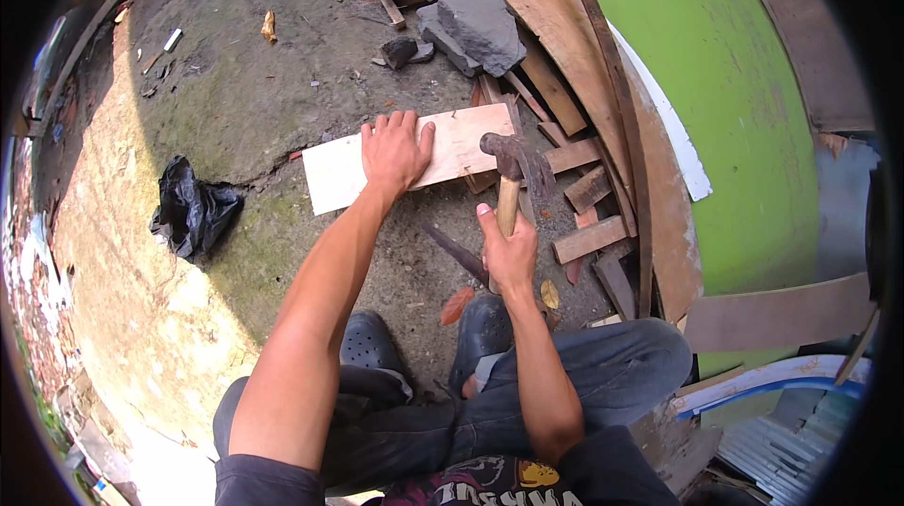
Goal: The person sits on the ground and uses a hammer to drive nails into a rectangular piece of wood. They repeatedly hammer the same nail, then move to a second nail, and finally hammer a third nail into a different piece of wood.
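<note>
Hammering work on a pale, flat, rectangular wooden board [461, 141], viewed from above. Left hand [395, 156]: palm down, fingers close together with thumb apart, pressed on the board rather than clamped around it. Directly beneath these fingers and extending to either side: the board, slightly slanted, right end farther away than left. Right hand [510, 257]: fingers wrapped tightly around the light wooden handle of a claw hammer with a dark, rust-worn metal head [509, 167], thumb along the handle. Just beyond the right fingers: hammer head, claw to the right, overlapping the board's right end in this view; cannot tell contact from gap. Right of the left fingers, near the board's far edge: small dark nail-like speck [454, 115], too small to identify. Beyond the left fingers, toward the right: broken grey stone slabs [480, 28]. Right of the right fingers: loose brown wooden offcuts [589, 240]. Well left of the left fingers: crumpled black plastic bag [193, 209]. Progress, by judgement: bracing of board and gripping of hammer done; hammering apparently unfinished, amount left uncertain.
</note>
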Motion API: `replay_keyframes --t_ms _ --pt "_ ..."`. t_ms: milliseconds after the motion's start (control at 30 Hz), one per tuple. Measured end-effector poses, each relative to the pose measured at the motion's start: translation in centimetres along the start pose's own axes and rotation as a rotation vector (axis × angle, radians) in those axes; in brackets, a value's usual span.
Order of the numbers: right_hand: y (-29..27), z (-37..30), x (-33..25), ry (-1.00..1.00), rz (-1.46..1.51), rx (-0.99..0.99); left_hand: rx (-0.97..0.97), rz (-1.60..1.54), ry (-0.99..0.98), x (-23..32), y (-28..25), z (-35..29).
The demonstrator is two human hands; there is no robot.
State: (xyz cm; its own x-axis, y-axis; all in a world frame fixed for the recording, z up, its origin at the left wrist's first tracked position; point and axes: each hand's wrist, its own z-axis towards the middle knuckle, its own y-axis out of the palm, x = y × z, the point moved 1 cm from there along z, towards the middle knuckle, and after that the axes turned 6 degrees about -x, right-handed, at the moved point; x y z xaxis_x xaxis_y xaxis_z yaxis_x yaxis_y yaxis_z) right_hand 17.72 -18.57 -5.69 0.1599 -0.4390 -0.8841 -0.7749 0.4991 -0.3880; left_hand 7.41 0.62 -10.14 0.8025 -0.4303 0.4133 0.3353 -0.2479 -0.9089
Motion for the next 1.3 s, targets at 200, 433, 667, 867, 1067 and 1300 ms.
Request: replay_keyframes --t_ms 200,433,667,867,1067,1300 --pt "-0.6 -0.3 -2.4 0.082 -0.028 -0.003 -0.006 0.013 -0.005 0.1 0.3 0.1" --pt "-1.1 -0.2 -2.3 0.210 -0.162 -0.087 -0.014 0.026 -0.008 -0.1 0.1 0.1" --pt "1.2 -1.1 2.8 0.020 0.029 0.050 0.011 0.005 0.017 0.7 0.1 0.4" --pt "0.6 -0.1 -0.4 0.153 0.003 0.001 0.017 0.016 0.010 -0.4 0.4 0.0" --pt "0.4 -0.8 3.5 -0.088 -0.264 0.102 0.008 0.012 0.030 0.9 0.4 0.4" --pt "-0.1 -1.2 -2.2 -0.064 -0.156 0.013 0.031 0.016 0.020 0.2 0.6 0.2"
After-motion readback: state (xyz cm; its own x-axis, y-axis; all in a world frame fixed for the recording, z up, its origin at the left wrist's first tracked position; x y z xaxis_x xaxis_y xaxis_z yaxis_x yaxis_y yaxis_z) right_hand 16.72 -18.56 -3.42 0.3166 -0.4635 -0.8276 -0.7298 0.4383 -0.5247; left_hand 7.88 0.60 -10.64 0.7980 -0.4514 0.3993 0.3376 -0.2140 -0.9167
